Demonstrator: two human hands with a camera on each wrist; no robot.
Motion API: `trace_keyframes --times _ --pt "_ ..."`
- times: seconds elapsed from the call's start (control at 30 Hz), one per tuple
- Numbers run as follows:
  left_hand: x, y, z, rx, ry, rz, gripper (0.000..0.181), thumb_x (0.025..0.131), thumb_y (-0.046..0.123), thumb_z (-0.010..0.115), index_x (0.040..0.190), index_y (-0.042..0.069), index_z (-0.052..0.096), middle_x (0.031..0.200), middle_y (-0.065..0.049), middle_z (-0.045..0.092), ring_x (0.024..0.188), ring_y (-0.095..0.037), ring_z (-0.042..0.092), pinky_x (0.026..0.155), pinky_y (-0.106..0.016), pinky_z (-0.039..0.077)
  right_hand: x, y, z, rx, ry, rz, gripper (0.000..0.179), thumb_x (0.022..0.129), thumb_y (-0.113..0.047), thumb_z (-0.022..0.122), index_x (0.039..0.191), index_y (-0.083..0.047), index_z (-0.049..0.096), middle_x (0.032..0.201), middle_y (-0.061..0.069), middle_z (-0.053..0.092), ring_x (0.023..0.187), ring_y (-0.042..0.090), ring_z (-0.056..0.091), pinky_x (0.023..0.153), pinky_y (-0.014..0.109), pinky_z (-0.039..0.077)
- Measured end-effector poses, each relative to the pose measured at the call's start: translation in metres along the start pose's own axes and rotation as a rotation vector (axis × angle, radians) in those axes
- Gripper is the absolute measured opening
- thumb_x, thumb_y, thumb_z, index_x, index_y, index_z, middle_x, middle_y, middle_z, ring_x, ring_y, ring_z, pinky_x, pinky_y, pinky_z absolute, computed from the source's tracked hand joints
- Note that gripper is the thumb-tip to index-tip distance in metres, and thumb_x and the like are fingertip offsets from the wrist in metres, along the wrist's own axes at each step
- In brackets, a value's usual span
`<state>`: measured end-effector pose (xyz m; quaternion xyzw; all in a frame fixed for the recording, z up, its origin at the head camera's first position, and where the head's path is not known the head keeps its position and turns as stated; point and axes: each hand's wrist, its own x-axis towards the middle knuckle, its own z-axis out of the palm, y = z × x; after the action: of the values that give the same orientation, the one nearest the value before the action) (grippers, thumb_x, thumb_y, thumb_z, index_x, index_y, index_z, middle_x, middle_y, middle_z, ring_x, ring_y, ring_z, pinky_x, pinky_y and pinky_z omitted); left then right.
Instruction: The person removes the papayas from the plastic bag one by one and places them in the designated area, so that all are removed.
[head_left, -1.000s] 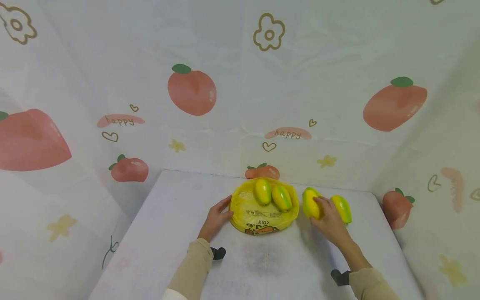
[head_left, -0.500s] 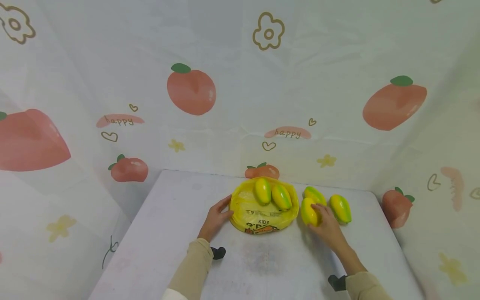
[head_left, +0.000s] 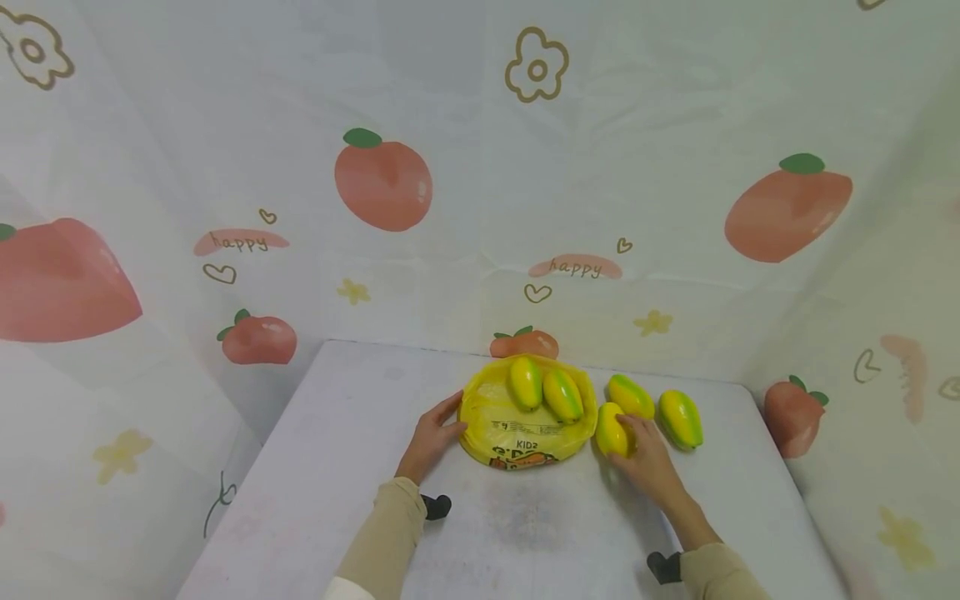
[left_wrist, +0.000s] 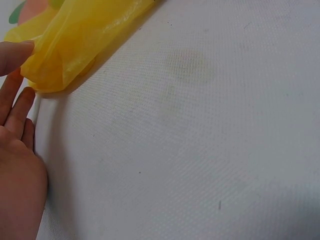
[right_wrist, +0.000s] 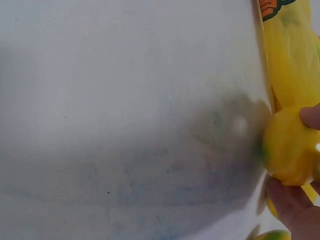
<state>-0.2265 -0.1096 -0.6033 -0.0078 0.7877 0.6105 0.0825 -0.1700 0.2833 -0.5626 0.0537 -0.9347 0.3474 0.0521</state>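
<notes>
At the bottom of the head view are two tan sleeves, the left one [head_left: 390, 529] and the right one [head_left: 720, 571], each with a black piece [head_left: 437, 506] by the wrist. The left hand [head_left: 431, 437] has loose, nearly straight fingers and touches the left edge of a yellow plastic bag [head_left: 491, 408]. The left wrist view shows this better: the thumb is up high and the fingers are lower, at the bag's bottom edge. It also shows a faint round stain [left_wrist: 190, 66] on the white table [head_left: 337, 442].

The right hand [head_left: 648, 454] grips a yellow mango-shaped fruit [head_left: 612, 429], right of the middle. It is just beside the bag; I can't tell if they touch. Only the right wrist view shows a green patch on this fruit's left end, with the thumb above and a finger below.

In the head view, two more fruits [head_left: 526, 383] lie in the top part of the bag, and the word "KIDZ" is on its front. To the right, two yellow-green fruits [head_left: 681, 419] lie on the table, one close behind the gripped fruit. At the back hangs a pale cloth [head_left: 465, 275] with red fruit pictures [head_left: 384, 185], hearts and "happy" on it.
</notes>
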Motion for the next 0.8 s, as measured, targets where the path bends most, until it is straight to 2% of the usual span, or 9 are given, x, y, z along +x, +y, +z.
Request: trace_keyframes --times 0.27,0.5,0.8 --pt "0.001 0.000 -0.001 0.014 0.001 0.004 0.060 0.095 0.016 0.067 0.152 0.026 0.050 0.160 0.001 0.047 0.154 -0.026 0.035 0.128 -0.054 0.026 0.002 0.001 0.003 -0.012 -0.027 0.009 0.067 0.083 -0.008 0.077 0.141 0.007 0.048 0.140 0.035 0.046 0.132 0.052 0.047 0.114 0.068 0.038" --pt "0.001 -0.002 -0.001 -0.002 -0.003 -0.010 0.060 0.095 0.016 0.068 0.151 0.027 0.051 0.160 0.001 0.047 0.155 -0.026 0.035 0.129 -0.054 0.025 0.002 0.001 0.001 -0.027 -0.039 0.025 0.067 0.085 -0.009 0.077 0.142 0.007 0.046 0.141 0.033 0.046 0.134 0.050 0.046 0.115 0.067 0.038" --pt "0.001 -0.003 0.000 -0.008 0.008 -0.011 0.060 0.094 0.015 0.069 0.150 0.026 0.052 0.159 0.001 0.048 0.154 -0.026 0.036 0.129 -0.053 0.025 0.002 -0.011 -0.008 -0.082 -0.040 0.038 0.069 0.089 -0.019 0.076 0.146 0.004 0.043 0.146 0.034 0.042 0.136 0.051 0.042 0.114 0.070 0.037"
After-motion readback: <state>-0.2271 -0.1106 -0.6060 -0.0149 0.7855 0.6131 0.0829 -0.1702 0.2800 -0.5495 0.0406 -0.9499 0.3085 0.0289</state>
